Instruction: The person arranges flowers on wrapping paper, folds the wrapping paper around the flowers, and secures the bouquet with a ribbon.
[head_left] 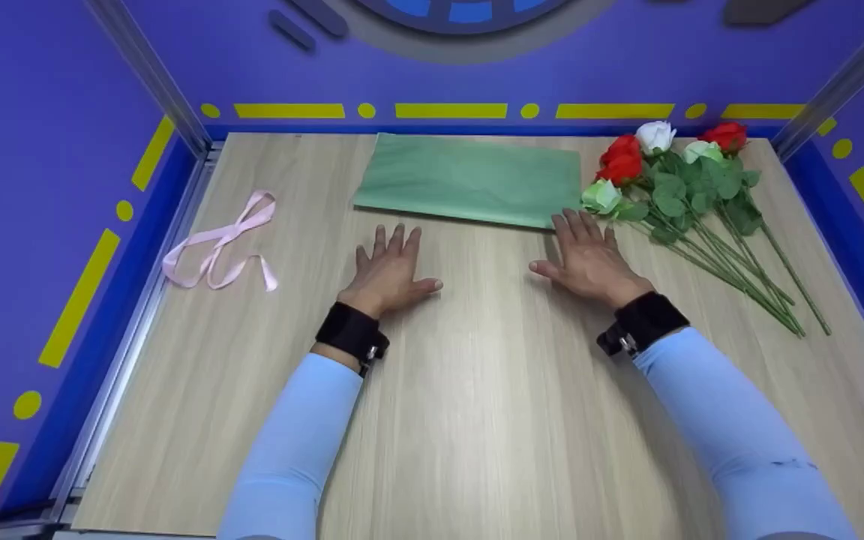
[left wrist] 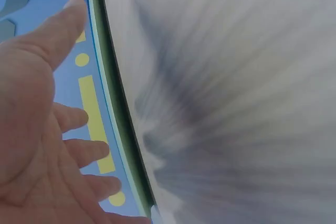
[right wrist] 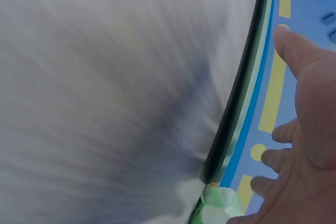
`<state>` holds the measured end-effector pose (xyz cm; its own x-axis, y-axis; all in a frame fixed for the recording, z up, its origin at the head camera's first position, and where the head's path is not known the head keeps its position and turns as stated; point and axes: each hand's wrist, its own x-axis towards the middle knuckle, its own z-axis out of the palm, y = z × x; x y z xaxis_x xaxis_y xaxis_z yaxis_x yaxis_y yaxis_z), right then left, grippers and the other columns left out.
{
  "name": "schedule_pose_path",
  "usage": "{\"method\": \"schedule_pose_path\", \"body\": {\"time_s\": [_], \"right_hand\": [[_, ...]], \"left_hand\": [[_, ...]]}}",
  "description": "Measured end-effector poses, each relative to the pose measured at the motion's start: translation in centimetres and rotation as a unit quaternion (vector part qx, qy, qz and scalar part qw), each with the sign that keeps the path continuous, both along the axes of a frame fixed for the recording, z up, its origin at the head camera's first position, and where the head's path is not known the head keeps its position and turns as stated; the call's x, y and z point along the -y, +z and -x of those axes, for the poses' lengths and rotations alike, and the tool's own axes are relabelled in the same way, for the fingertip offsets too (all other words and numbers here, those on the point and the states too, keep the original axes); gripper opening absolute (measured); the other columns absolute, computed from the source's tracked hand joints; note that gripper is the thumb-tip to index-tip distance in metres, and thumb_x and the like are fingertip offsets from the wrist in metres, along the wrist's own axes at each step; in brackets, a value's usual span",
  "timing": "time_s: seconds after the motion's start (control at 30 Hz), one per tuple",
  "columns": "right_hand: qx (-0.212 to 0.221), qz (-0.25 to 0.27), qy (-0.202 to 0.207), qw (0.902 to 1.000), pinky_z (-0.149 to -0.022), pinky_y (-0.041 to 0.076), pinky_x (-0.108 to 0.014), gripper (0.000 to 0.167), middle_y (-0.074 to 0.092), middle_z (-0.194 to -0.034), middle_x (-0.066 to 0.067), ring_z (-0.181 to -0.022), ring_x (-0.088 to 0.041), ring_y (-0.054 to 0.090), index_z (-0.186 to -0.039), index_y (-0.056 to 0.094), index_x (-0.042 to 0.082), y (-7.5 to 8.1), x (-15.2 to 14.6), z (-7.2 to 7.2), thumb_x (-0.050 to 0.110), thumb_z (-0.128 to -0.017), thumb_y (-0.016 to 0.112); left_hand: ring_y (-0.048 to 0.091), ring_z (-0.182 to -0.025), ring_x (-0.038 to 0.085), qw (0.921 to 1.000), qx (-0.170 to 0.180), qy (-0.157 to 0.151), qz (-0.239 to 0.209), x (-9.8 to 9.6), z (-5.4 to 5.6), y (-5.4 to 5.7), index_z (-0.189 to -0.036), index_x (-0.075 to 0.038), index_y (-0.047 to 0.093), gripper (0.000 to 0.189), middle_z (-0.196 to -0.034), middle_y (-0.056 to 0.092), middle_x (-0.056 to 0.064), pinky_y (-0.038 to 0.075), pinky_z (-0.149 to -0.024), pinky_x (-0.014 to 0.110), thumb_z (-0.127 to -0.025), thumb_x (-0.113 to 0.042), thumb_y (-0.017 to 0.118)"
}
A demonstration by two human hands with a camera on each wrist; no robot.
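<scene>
"What's nearest?"

"Two pale blue sleeves (head_left: 289,442), then black wrist bands (head_left: 347,330). Past them are the left hand (head_left: 388,274) and the right hand (head_left: 588,262), palms down over the wooden table (head_left: 469,390)."

"Holding anything?"

"No, both are released, fingers spread and grasping nothing. The right fingertips lie by the near right corner of the green paper (head_left: 469,180) (whether they touch it, I can't tell); the left ones stop short of its near edge."

"Which step is this?"

"I'd judge it the approach to the paper. Taking it up would call for both hands curling onto that near edge."

"How does it lie?"

"Flat, beyond the hands toward the table's far side, long axis running left to right, its right end angled slightly nearer the wearer."

"And around it?"

"A loose pink ribbon (head_left: 231,232) to the left. To the right, roses (head_left: 691,195), blooms away from the wearer, stems slanting nearer and rightward. Farthest is the purple wall (head_left: 432,82)."
</scene>
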<state>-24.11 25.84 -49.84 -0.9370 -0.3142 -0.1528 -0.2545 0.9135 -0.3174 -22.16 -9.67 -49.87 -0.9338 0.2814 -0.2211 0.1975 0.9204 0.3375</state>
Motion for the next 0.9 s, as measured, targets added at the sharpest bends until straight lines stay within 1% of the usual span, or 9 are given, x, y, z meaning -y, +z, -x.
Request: {"method": "schedule_pose_path", "body": {"time_s": [0.17,0.33,0.57,0.7,0.9], "right_hand": [[0.006,0.002,0.005,1.0000,-0.123,0.006,-0.076,0.100,0.010,-0.175,-0.026,-0.161,-0.050,0.005,-0.168,0.015,0.001,-0.1,0.5,1.4,0.062,-0.102,0.058],[0.008,-0.005,0.012,0.9999,-0.124,0.005,-0.074,0.099,0.012,-0.174,-0.028,-0.161,-0.050,0.007,-0.167,0.017,0.001,-0.5,0.9,2.2,0.060,-0.101,0.061],[0.009,-0.017,0.015,0.9997,-0.123,0.008,-0.076,0.099,0.015,-0.173,-0.029,-0.160,-0.052,0.010,-0.167,0.018,0.000,-1.3,0.5,2.4,0.059,-0.100,0.063],[0.018,-0.021,0.016,0.9995,-0.121,0.009,-0.078,0.098,0.016,-0.172,-0.029,-0.159,-0.053,0.010,-0.167,0.018,-0.001,-1.8,0.3,2.4,0.059,-0.102,0.060],[0.028,-0.019,0.018,0.9993,-0.119,0.009,-0.080,0.094,0.017,-0.172,-0.031,-0.159,-0.053,0.012,-0.166,0.021,-0.003,-2.3,0.3,2.3,0.060,-0.104,0.055]], "left_hand": [[0.000,-0.162,0.047,0.9999,0.013,0.001,0.011,-0.5,0.3,0.0,-0.171,-0.017,0.019,0.095,-0.177,0.011,0.020,0.009,-0.123,0.075,-0.099,-0.060,0.065],[0.002,-0.162,0.048,0.9998,0.017,-0.001,0.011,-1.0,0.2,-0.2,-0.170,-0.017,0.021,0.095,-0.176,0.013,0.020,0.009,-0.123,0.076,-0.099,-0.059,0.066],[0.003,-0.162,0.048,0.9995,0.026,-0.003,0.015,-1.0,0.1,-0.6,-0.170,-0.016,0.022,0.100,-0.176,0.013,0.020,0.009,-0.122,0.077,-0.096,-0.062,0.069],[0.003,-0.162,0.049,0.9995,0.028,-0.002,0.014,-0.9,0.1,-0.8,-0.170,-0.015,0.022,0.100,-0.176,0.015,0.021,0.009,-0.122,0.078,-0.095,-0.062,0.070],[0.004,-0.162,0.049,0.9995,0.028,-0.004,0.015,-0.7,0.2,-0.9,-0.170,-0.014,0.023,0.100,-0.175,0.016,0.021,0.010,-0.122,0.078,-0.095,-0.063,0.069]]}}
